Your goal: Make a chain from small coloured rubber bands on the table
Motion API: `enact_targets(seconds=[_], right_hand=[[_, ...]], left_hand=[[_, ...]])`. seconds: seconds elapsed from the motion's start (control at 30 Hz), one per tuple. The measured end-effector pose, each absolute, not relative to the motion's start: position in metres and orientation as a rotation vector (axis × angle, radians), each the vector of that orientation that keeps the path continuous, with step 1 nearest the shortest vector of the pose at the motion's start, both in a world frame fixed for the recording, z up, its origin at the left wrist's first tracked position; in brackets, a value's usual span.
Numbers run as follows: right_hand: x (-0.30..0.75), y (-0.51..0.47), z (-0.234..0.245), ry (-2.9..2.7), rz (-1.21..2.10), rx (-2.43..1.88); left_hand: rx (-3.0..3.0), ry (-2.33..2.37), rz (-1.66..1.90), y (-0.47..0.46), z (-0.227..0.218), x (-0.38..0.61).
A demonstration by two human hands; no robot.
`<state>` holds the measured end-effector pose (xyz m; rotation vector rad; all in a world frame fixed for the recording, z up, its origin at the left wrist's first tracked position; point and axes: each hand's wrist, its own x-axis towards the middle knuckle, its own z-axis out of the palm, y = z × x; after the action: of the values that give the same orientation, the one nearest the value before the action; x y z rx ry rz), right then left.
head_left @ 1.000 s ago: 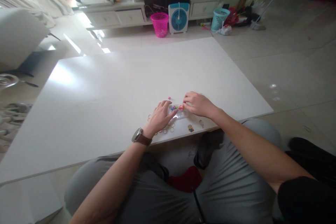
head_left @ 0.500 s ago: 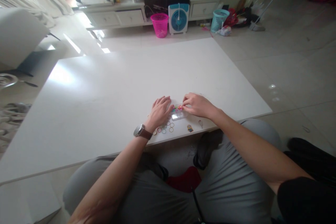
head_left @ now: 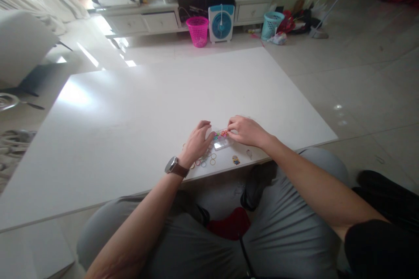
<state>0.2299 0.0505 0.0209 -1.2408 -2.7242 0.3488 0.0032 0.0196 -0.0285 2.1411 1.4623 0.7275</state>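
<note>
A small clear plastic box [head_left: 221,144] with compartments lies near the front edge of the white table; bright little coloured pieces [head_left: 224,133] show in its far row. My left hand [head_left: 197,141] is closed at the box's left end, thumb against its side, fingers bent around the corner. At the other end, my right hand [head_left: 245,131] has its thumb and fingertips pinched on the box's right edge. The fingertips hide the exact contact. Several thin coloured rings [head_left: 213,159] lie beside my left wrist. A yellow and blue cartoon figure piece [head_left: 236,160] sits in front of the box.
A small pale ring-like piece [head_left: 249,154] lies right of the figure. The white table [head_left: 147,109] spreads out ahead and leftward. Beyond it stand a pink basket [head_left: 198,32], a blue box fan [head_left: 221,24] and a light blue basket [head_left: 271,25] before a low cabinet.
The fingers of my left hand, spread out before, have drawn in and bent around the box's left end. My right hand stays at the right end. The view has shifted slightly.
</note>
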Motion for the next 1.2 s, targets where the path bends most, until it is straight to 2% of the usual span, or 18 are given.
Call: enact_targets(seconds=[0.47,0.8,1.03,1.2], right_hand=[[0.227,0.051,0.022,-2.731,0.287,-1.303],[0.23,0.051,0.019,-2.685,0.358,-1.242],[0.231,0.048,0.015,-2.729,0.66,-0.91],[0.232,0.045,0.01,-2.78,0.683,-0.946]], left_hand=[[2.227,1.111,0.621,0.0,-0.007,0.016],[2.182,1.324,0.691,0.008,-0.005,0.002],[2.177,1.472,0.523,0.012,-0.003,-0.02],[2.139,1.556,0.363,0.018,-0.002,-0.035]])
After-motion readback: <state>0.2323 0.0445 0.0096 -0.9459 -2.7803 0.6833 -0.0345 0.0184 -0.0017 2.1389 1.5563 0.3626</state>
